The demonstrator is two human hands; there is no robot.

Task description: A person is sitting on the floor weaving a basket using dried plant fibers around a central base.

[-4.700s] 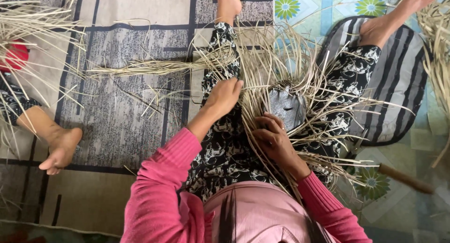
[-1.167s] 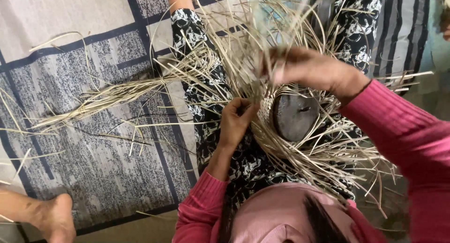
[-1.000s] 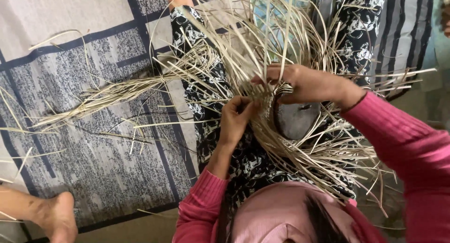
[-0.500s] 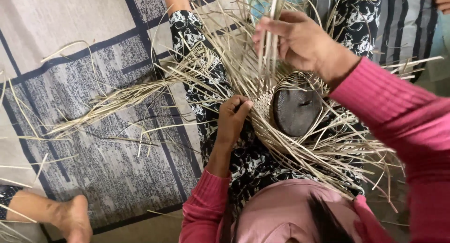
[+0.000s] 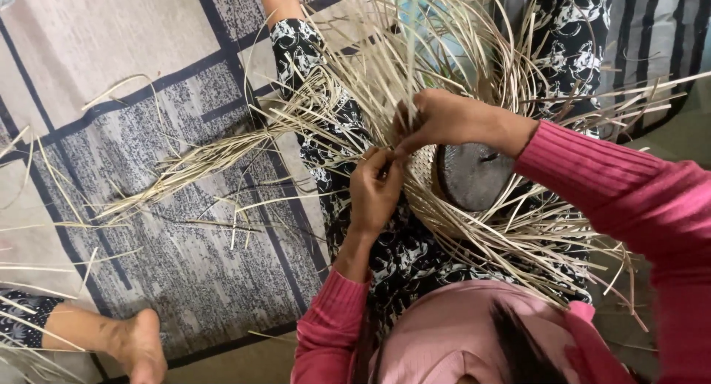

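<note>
While both hands (image 5: 415, 151) pinch them, straw strands (image 5: 392, 65) fan upward from the woven rim (image 5: 426, 206)

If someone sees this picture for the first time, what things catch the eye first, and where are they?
At centre, the left hand and right hand meet on pale straw strips that fan out from a half-woven basket around a dark round mould on the person's lap. Loose strips lie on the grey patterned mat to the left, and another person's bare foot shows at lower left.
</note>
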